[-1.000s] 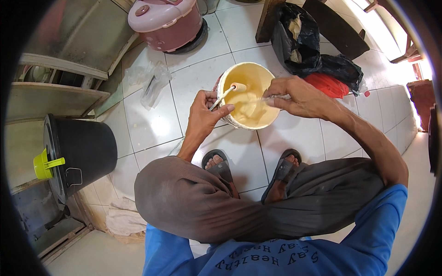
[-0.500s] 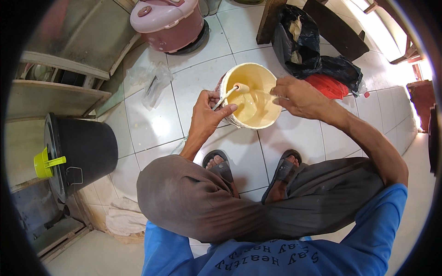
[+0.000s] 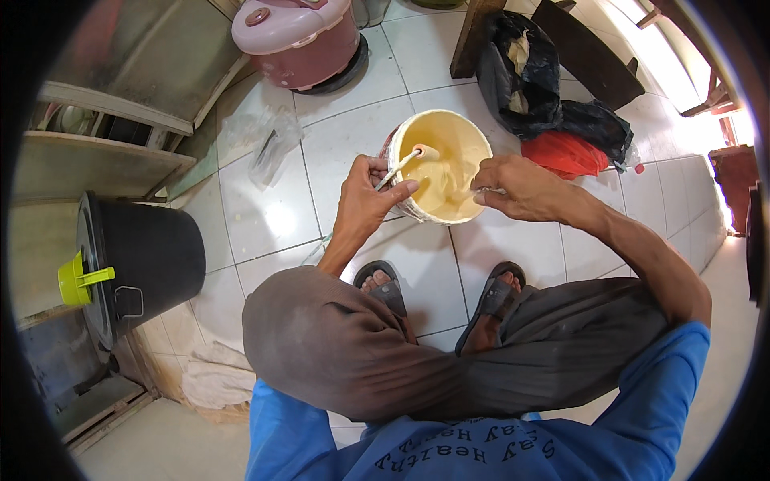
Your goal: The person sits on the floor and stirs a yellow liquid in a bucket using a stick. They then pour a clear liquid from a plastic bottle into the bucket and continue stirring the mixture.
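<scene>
A cream bucket (image 3: pixel 484 144) stands on the floor in front of my feet, with pale yellow liquid (image 3: pixel 437 178), apparently paint, inside. Its wire handle with a cream grip (image 3: pixel 427 152) lies across the left part of the opening. My left hand (image 3: pixel 367 195) is closed on the bucket's left side, thumb over the rim by the handle. At the right rim, my right hand (image 3: pixel 517 188) pinches a thin light-coloured stick (image 3: pixel 499 191). Its lower part reaches into the bucket and is blurred, so its exact kind is unclear.
To the left stands a black lidded bin (image 3: pixel 152 260) with a lime-green dipper (image 3: pixel 78 279) on it. A pink rice cooker (image 3: pixel 301 48) and a clear plastic bag (image 3: pixel 275 144) sit farther off. Black bags (image 3: pixel 525 80) and a red bag (image 3: pixel 565 154) lie at the far right.
My right hand has shifted slightly down and toward the near right rim with the stick. The liquid's surface shows different swirls. My left hand keeps its hold on the bucket.
</scene>
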The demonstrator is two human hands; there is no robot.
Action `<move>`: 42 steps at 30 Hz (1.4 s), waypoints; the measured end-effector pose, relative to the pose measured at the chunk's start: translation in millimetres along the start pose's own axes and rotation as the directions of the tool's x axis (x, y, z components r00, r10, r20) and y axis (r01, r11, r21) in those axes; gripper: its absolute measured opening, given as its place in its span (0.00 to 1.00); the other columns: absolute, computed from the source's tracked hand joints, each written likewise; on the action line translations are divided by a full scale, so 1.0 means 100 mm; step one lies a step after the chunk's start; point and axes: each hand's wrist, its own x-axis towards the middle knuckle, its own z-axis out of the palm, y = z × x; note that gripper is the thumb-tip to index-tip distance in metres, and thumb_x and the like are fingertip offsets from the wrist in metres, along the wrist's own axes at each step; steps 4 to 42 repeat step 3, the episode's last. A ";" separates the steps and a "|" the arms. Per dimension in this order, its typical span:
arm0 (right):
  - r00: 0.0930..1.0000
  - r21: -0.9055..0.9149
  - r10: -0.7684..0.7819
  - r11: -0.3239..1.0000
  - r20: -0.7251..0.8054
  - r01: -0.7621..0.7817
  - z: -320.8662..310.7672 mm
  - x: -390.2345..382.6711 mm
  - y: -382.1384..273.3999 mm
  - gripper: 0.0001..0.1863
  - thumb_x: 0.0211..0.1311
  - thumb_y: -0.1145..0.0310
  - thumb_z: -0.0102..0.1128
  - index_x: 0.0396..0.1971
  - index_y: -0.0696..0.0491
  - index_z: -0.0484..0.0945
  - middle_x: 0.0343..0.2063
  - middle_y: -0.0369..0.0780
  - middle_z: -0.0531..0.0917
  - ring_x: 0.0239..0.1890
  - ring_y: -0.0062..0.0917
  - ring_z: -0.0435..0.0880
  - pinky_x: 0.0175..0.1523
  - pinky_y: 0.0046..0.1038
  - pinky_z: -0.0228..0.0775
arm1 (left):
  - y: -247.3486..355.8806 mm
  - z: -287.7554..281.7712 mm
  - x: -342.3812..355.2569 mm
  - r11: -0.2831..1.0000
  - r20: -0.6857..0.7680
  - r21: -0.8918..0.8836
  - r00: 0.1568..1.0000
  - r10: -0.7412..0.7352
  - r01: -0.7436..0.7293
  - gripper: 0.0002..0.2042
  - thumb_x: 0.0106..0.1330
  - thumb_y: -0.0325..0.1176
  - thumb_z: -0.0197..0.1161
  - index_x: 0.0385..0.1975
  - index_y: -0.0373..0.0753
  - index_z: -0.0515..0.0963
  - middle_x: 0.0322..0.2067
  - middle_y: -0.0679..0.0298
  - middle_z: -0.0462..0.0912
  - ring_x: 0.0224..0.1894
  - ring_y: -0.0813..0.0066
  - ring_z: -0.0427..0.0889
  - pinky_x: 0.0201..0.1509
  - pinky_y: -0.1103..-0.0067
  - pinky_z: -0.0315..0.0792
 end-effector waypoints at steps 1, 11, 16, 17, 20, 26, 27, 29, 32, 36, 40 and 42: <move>0.998 0.104 0.024 0.994 0.051 -0.030 -0.03 0.00 -0.04 0.16 0.63 0.68 0.62 0.48 0.59 0.81 0.47 0.50 0.81 0.49 0.41 0.81 0.54 0.38 0.74 | -0.01 -0.01 0.00 1.000 -0.001 0.009 1.000 -0.001 0.001 0.27 0.56 0.37 0.77 0.46 0.29 0.69 0.39 0.53 0.81 0.42 0.72 0.81 0.46 0.77 0.78; 0.998 0.250 0.062 0.966 0.007 -0.061 -0.09 0.00 -0.06 0.17 0.66 0.65 0.62 0.51 0.58 0.80 0.49 0.50 0.80 0.53 0.38 0.81 0.56 0.39 0.73 | -0.04 0.02 0.03 1.000 0.011 0.016 1.000 -0.005 0.005 0.27 0.56 0.37 0.77 0.46 0.29 0.69 0.39 0.53 0.81 0.42 0.72 0.81 0.47 0.77 0.78; 0.998 0.250 0.062 0.966 0.007 -0.061 -0.09 0.00 -0.06 0.17 0.66 0.65 0.62 0.51 0.58 0.80 0.49 0.50 0.80 0.53 0.38 0.81 0.56 0.39 0.73 | -0.04 0.02 0.03 1.000 0.011 0.016 1.000 -0.005 0.005 0.27 0.56 0.37 0.77 0.46 0.29 0.69 0.39 0.53 0.81 0.42 0.72 0.81 0.47 0.77 0.78; 0.998 0.250 0.062 0.966 0.007 -0.061 -0.09 0.00 -0.06 0.17 0.66 0.65 0.62 0.51 0.58 0.80 0.49 0.50 0.80 0.53 0.38 0.81 0.56 0.39 0.73 | -0.04 0.02 0.03 1.000 0.011 0.016 1.000 -0.005 0.005 0.27 0.56 0.37 0.77 0.46 0.29 0.69 0.39 0.53 0.81 0.42 0.72 0.81 0.47 0.77 0.78; 0.998 0.250 0.062 0.966 0.007 -0.061 -0.09 0.00 -0.06 0.17 0.66 0.65 0.62 0.51 0.58 0.80 0.49 0.50 0.80 0.53 0.38 0.81 0.56 0.39 0.73 | -0.04 0.02 0.03 1.000 0.011 0.016 1.000 -0.005 0.005 0.27 0.56 0.37 0.77 0.46 0.29 0.69 0.39 0.53 0.81 0.42 0.72 0.81 0.47 0.77 0.78; 0.998 0.250 0.062 0.966 0.007 -0.061 -0.09 0.00 -0.06 0.17 0.66 0.65 0.62 0.51 0.58 0.80 0.49 0.50 0.80 0.53 0.38 0.81 0.56 0.39 0.73 | -0.04 0.02 0.03 1.000 0.011 0.016 1.000 -0.005 0.005 0.27 0.56 0.37 0.77 0.46 0.29 0.69 0.39 0.53 0.81 0.42 0.72 0.81 0.47 0.77 0.78; 0.998 0.250 0.062 0.966 0.007 -0.061 -0.09 0.00 -0.06 0.17 0.66 0.65 0.62 0.51 0.58 0.80 0.49 0.50 0.80 0.53 0.38 0.81 0.56 0.39 0.73 | -0.04 0.02 0.03 1.000 0.011 0.016 1.000 -0.005 0.005 0.27 0.56 0.37 0.77 0.46 0.29 0.69 0.39 0.53 0.81 0.42 0.72 0.81 0.47 0.77 0.78; 0.998 0.250 0.062 0.966 0.007 -0.061 -0.09 0.00 -0.06 0.17 0.66 0.65 0.62 0.51 0.58 0.80 0.49 0.50 0.80 0.53 0.38 0.81 0.56 0.39 0.73 | -0.04 0.02 0.03 1.000 0.011 0.016 1.000 -0.005 0.005 0.27 0.56 0.37 0.77 0.46 0.29 0.69 0.39 0.53 0.81 0.42 0.72 0.81 0.47 0.77 0.78; 0.998 0.250 0.062 0.966 0.007 -0.061 -0.09 0.00 -0.06 0.17 0.66 0.65 0.62 0.51 0.58 0.80 0.49 0.50 0.80 0.53 0.38 0.81 0.56 0.39 0.73 | -0.04 0.02 0.03 1.000 0.011 0.016 1.000 -0.005 0.005 0.27 0.56 0.37 0.77 0.46 0.29 0.69 0.39 0.53 0.81 0.42 0.72 0.81 0.47 0.77 0.78; 0.998 0.250 0.062 0.966 0.007 -0.061 -0.09 0.00 -0.06 0.17 0.66 0.65 0.62 0.51 0.58 0.80 0.49 0.50 0.80 0.53 0.38 0.81 0.56 0.39 0.73 | -0.04 0.02 0.03 1.000 0.011 0.016 1.000 -0.005 0.005 0.27 0.56 0.37 0.77 0.46 0.29 0.69 0.39 0.53 0.81 0.42 0.72 0.81 0.47 0.77 0.78; 0.998 0.250 0.062 0.966 0.007 -0.061 -0.09 0.00 -0.06 0.17 0.66 0.65 0.62 0.51 0.58 0.80 0.49 0.50 0.80 0.53 0.38 0.81 0.56 0.39 0.73 | -0.04 0.02 0.03 1.000 0.011 0.016 1.000 -0.005 0.005 0.27 0.56 0.37 0.77 0.46 0.29 0.69 0.39 0.53 0.81 0.42 0.72 0.81 0.47 0.77 0.78; 0.998 0.250 0.062 0.966 0.007 -0.061 -0.09 0.00 -0.06 0.17 0.66 0.65 0.62 0.51 0.58 0.80 0.49 0.50 0.80 0.53 0.38 0.81 0.56 0.39 0.73 | -0.04 0.02 0.03 1.000 0.011 0.016 1.000 -0.005 0.005 0.27 0.56 0.37 0.77 0.46 0.29 0.69 0.39 0.53 0.81 0.42 0.72 0.81 0.47 0.77 0.78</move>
